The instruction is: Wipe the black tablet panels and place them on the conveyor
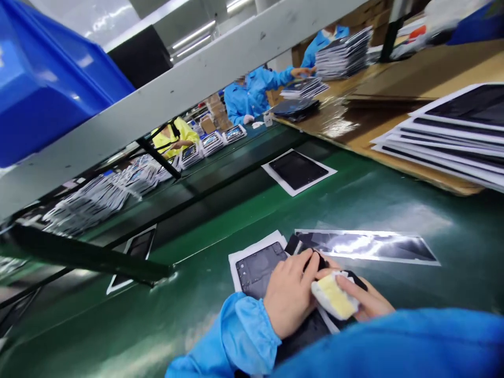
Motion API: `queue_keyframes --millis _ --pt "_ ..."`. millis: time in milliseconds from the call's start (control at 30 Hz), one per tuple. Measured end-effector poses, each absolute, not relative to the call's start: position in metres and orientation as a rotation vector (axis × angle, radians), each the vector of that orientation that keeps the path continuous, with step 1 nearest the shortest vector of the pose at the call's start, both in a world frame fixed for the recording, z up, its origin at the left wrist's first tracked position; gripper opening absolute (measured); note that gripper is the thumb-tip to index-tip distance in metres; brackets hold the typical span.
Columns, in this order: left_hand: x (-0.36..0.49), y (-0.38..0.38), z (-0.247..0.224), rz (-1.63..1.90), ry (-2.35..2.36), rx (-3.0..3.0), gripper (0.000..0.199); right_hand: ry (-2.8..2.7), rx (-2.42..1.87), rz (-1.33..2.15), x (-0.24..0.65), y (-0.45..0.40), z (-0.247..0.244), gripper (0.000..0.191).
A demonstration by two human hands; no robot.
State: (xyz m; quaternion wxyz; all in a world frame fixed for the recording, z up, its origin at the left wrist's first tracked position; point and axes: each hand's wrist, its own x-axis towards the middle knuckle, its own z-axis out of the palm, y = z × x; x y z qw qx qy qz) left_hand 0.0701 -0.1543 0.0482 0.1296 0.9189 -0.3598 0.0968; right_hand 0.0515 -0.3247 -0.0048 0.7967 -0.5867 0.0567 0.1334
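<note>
My right hand (368, 299) grips a small white-and-yellow pad (334, 295), its thumb lying along the side. Dark material shows behind the pad, partly covered by the fingers. Close beside it, my left hand (291, 291) has its fingers curled together over a black piece; their tips are partly hidden, so what they pinch is unclear. Beneath the left hand lies a flat black panel (258, 268) on a white sheet. A long glossy black strip with a white border (366, 245) lies just beyond both hands on the green work surface (205, 294).
Another black panel on white (299, 169) lies farther off. Stacked sheets (452, 131) rest on a cardboard-covered table at right. A grey beam (189, 79) crosses above, with a blue bin (51, 79) at upper left. Co-workers in blue (252, 97) and yellow (177, 137) are beyond.
</note>
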Motion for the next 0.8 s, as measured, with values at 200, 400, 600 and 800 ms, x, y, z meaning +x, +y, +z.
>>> queue_keyframes --millis 200,400,600,800 --pt "0.064 -0.101 0.06 0.357 -0.562 2.494 0.031 -0.051 -1.487 0.474 0.071 -0.326 -0.001 0.046" --pt "0.069 -0.087 0.057 0.128 -0.356 2.447 0.017 -0.379 -1.674 0.48 0.075 -0.312 0.017 0.042" --pt "0.077 -0.07 0.056 0.08 -0.169 2.305 0.015 -0.176 -1.591 0.407 0.083 -0.31 0.014 0.042" --pt "0.098 -0.044 0.044 0.026 0.093 2.229 0.025 0.443 -1.2 0.24 0.105 -0.291 0.03 0.053"
